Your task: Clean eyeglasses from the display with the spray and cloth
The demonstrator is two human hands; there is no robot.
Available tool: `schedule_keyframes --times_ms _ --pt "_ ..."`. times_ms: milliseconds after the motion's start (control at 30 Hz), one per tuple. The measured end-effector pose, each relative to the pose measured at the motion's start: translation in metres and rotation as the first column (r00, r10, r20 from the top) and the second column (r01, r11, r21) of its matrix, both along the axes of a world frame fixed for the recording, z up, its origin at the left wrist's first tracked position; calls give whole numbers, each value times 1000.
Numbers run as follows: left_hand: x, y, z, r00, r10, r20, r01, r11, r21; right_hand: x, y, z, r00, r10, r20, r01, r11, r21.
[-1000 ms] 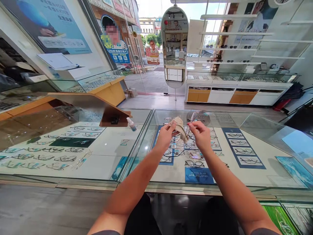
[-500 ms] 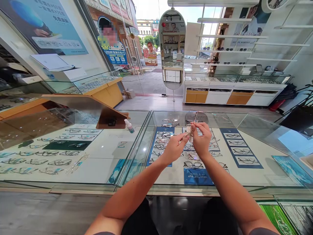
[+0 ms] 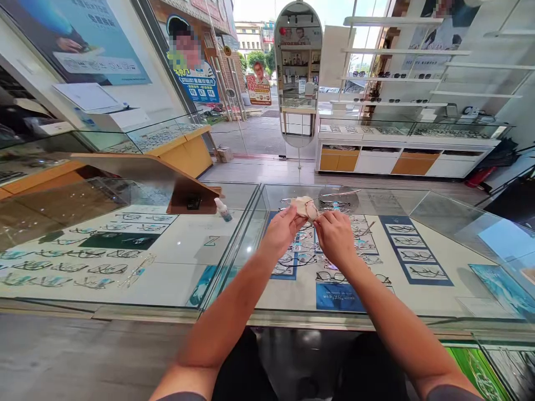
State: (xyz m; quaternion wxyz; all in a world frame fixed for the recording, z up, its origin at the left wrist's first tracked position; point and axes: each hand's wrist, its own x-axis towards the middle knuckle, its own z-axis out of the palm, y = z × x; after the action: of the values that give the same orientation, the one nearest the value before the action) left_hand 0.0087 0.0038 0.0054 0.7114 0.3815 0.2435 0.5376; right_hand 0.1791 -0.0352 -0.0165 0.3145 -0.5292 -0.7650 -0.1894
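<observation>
Bright daylight reached me from the street (image 3: 261, 132) ahead, the sky (image 3: 254, 9) washed nearly white, while shadow darkened the space below the glass display counter (image 3: 301, 318). White glints dotted its glass; fine detail between my left hand (image 3: 279, 231) and right hand (image 3: 335, 236) was unclear, and the corners looked stretched.

Beige cloth (image 3: 302, 206); white-topped bottle (image 3: 224, 211); blue card (image 3: 334, 302), white lettering.

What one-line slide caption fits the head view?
Left hand with pale cloth, right hand with eyeglasses, both above a glass display case.
</observation>
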Motion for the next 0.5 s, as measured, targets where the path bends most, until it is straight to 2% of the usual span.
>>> schedule_keyframes --times_ms 67,167,233,300,367,433,500 --pt "6 -5 -5 997 -20 -71 23 998 52 0 -1 2 999 -25 21 24 999 24" --pt "10 -9 -10 969 5 -246 52 973 223 0 -2 4 999 -41 1 41 998 49" --pt "7 -9 -11 930 33 -366 92 943 321 0 -3 5 998 -25 -49 27 998 53" --pt "0 -4 -8 902 70 -426 95 931 352 1 -3 5 991 24 -134 -16 998 57" --pt "-10 6 -5 907 135 -399 7 943 333 2 -1 4 965 86 -247 -68 994 80" --pt "-21 18 -3 907 240 -346 -134 943 305 5 2 4 922 136 -363 -99 988 121" --pt "-35 32 -1 856 377 -354 -274 911 308 10 5 6 867 178 -465 -116 981 158"
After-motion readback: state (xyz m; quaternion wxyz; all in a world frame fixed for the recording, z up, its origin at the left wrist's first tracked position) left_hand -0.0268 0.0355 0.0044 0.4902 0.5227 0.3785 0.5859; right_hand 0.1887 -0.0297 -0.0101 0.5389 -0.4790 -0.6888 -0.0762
